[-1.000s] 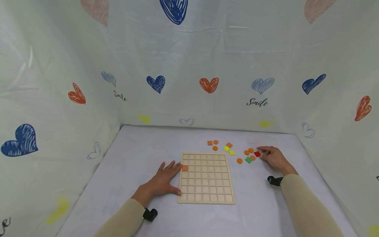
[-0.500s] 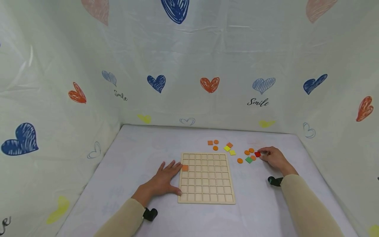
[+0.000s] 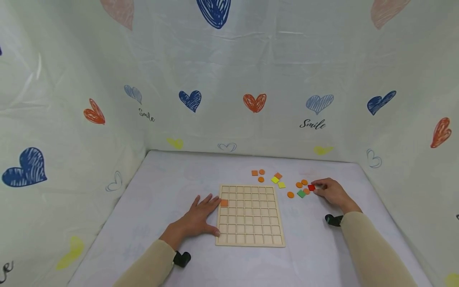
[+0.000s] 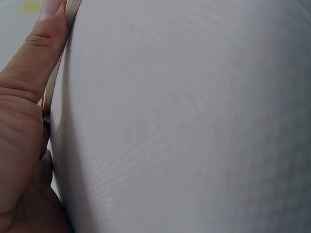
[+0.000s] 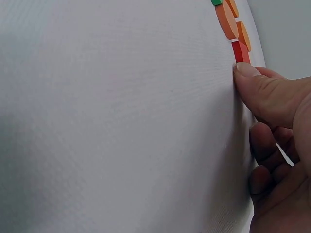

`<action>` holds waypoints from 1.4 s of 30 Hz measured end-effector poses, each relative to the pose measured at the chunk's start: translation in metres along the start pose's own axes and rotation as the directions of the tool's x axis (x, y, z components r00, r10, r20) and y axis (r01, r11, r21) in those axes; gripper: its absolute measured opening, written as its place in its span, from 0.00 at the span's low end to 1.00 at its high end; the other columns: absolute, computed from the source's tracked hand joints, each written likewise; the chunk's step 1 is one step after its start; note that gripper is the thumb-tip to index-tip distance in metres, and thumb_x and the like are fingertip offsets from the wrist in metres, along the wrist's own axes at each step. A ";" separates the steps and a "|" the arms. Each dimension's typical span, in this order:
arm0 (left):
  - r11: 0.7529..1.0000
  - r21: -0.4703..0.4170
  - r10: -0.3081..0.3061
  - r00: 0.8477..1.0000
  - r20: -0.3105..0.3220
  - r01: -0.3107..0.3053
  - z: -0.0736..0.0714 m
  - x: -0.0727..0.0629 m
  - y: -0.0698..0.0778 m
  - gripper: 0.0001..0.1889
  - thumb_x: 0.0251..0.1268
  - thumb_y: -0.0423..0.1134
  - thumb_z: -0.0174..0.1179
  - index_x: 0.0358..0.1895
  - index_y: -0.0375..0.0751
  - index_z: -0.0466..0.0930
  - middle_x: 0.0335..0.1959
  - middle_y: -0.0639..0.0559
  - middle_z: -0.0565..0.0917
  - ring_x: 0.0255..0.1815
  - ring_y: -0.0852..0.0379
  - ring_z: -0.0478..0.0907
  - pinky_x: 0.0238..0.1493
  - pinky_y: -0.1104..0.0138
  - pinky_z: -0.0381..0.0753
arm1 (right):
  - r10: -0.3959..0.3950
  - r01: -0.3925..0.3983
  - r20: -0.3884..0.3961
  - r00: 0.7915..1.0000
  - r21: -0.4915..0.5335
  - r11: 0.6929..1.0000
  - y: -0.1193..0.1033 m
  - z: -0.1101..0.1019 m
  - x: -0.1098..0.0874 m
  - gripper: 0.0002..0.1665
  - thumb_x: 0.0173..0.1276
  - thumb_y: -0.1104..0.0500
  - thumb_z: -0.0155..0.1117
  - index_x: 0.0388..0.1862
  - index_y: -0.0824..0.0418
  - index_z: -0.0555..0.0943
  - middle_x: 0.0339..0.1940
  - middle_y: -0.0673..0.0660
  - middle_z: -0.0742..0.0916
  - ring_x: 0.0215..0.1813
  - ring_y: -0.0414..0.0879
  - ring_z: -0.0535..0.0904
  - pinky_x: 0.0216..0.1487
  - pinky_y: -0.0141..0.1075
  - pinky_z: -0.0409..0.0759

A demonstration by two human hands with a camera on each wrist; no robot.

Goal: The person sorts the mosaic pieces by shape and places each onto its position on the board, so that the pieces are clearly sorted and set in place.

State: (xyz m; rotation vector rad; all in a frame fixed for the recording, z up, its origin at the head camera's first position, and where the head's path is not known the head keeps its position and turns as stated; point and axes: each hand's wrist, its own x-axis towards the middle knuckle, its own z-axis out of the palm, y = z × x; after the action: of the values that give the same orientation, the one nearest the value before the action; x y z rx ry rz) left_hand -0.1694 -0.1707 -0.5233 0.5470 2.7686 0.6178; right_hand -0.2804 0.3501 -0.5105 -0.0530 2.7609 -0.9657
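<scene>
Backdrop lettering [image 3: 312,124] "Smile" beyond red tile [image 3: 311,187].

I count one grid board [image 3: 249,219], seven cells by seven. Flat squares, seven: three orange squares [image 3: 254,173], two yellow squares [image 3: 281,185], one green square [image 3: 301,193], one red square [image 3: 311,187]. Orange discs [image 3: 291,195], six. One piece on the board, twelve off. Two hands: one left hand [image 3: 195,220], one right hand [image 3: 332,193]. Two beige sleeves [image 3: 152,263]. Two black wrist mounts [image 3: 182,259]. On the backdrop sheet [image 3: 229,67], three red-orange hearts [image 3: 255,103], two pale pink hearts [image 3: 387,12].
</scene>
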 end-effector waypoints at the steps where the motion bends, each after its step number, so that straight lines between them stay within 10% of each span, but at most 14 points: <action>1: 1.000 0.000 -0.001 1.000 -0.002 0.001 0.000 0.000 0.000 0.65 0.46 0.68 0.79 0.86 0.46 0.56 0.87 0.52 0.58 0.89 0.47 0.46 0.88 0.44 0.35 | 0.001 -0.001 -0.004 1.000 -0.002 1.000 0.001 0.000 0.000 0.24 0.76 0.58 0.67 0.67 0.66 0.81 0.65 0.72 0.77 0.57 0.63 0.71 0.62 0.58 0.75; 14: 1.000 0.011 -0.004 1.000 0.006 0.003 0.001 0.002 -0.002 0.65 0.46 0.68 0.79 0.86 0.46 0.55 0.87 0.53 0.58 0.89 0.47 0.46 0.88 0.44 0.34 | -0.002 0.022 -0.129 0.992 0.155 0.988 -0.002 0.007 -0.010 0.27 0.80 0.55 0.63 0.72 0.66 0.76 0.67 0.71 0.81 0.65 0.64 0.74 0.68 0.58 0.76; 23: 1.000 0.001 -0.008 1.000 0.016 0.008 0.002 0.005 -0.005 0.66 0.45 0.69 0.78 0.86 0.46 0.54 0.87 0.53 0.57 0.89 0.48 0.45 0.88 0.46 0.32 | 0.017 0.047 -0.209 0.978 0.293 0.955 -0.017 0.015 -0.012 0.26 0.81 0.53 0.64 0.71 0.63 0.79 0.65 0.67 0.83 0.60 0.51 0.77 0.46 0.14 0.78; 34: 1.000 -0.009 -0.004 1.000 0.010 0.004 0.003 0.003 -0.004 0.66 0.44 0.70 0.78 0.86 0.46 0.55 0.87 0.52 0.58 0.89 0.48 0.45 0.88 0.45 0.33 | -0.016 0.101 -0.239 0.971 0.348 0.932 -0.046 0.031 -0.011 0.23 0.77 0.58 0.68 0.68 0.62 0.82 0.59 0.65 0.86 0.50 0.39 0.80 0.46 0.19 0.83; 42: 1.000 -0.003 -0.001 1.000 0.006 0.001 0.004 0.004 -0.005 0.66 0.45 0.70 0.78 0.86 0.46 0.55 0.87 0.53 0.58 0.89 0.48 0.45 0.88 0.45 0.33 | -0.040 0.132 -0.241 0.970 0.378 0.916 -0.067 0.041 -0.012 0.22 0.78 0.61 0.66 0.68 0.62 0.81 0.58 0.66 0.85 0.53 0.49 0.82 0.45 0.20 0.84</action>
State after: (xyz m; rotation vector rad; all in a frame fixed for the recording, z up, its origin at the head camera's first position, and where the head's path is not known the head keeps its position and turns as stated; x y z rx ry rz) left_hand -0.1731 -0.1722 -0.5292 0.5464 2.7618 0.6186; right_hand -0.2621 0.2737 -0.4979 0.0004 2.7199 -1.6276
